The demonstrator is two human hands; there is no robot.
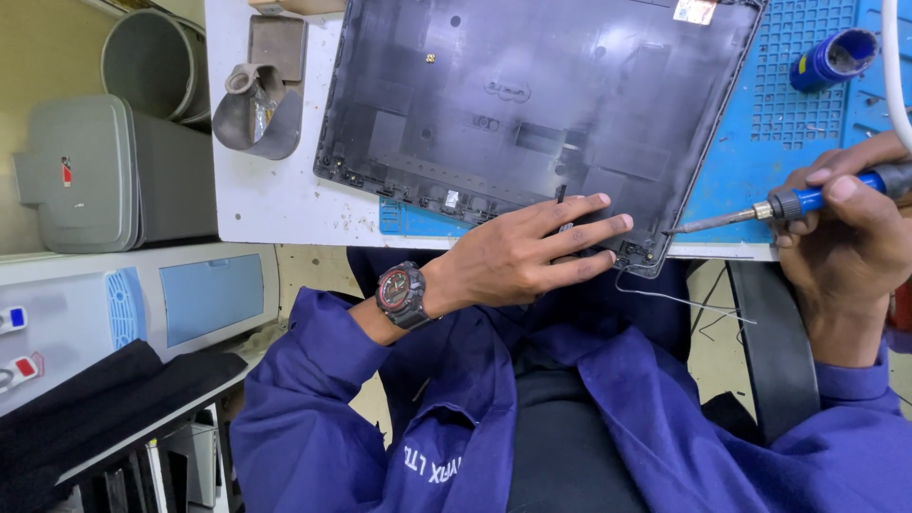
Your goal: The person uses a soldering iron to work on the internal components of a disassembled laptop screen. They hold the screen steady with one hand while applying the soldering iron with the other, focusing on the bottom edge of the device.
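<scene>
A dark grey laptop back cover [532,104] lies inner side up on the white bench [266,195], partly over a blue work mat [760,142]. My left hand [532,252] rests flat on the cover's near edge, fingers spread and pointing toward its near right corner. My right hand [845,228] grips a blue-handled soldering iron [798,201]. Its metal tip points left and sits just off that corner. A thin wire [679,299] trails from the corner down over the bench edge.
A roll of grey tape [256,109] lies on the bench at left. A blue cylindrical container [836,57] stands on the mat at the back right. Grey bins and boxes [114,176] sit left of the bench, with black cloth [104,399] below.
</scene>
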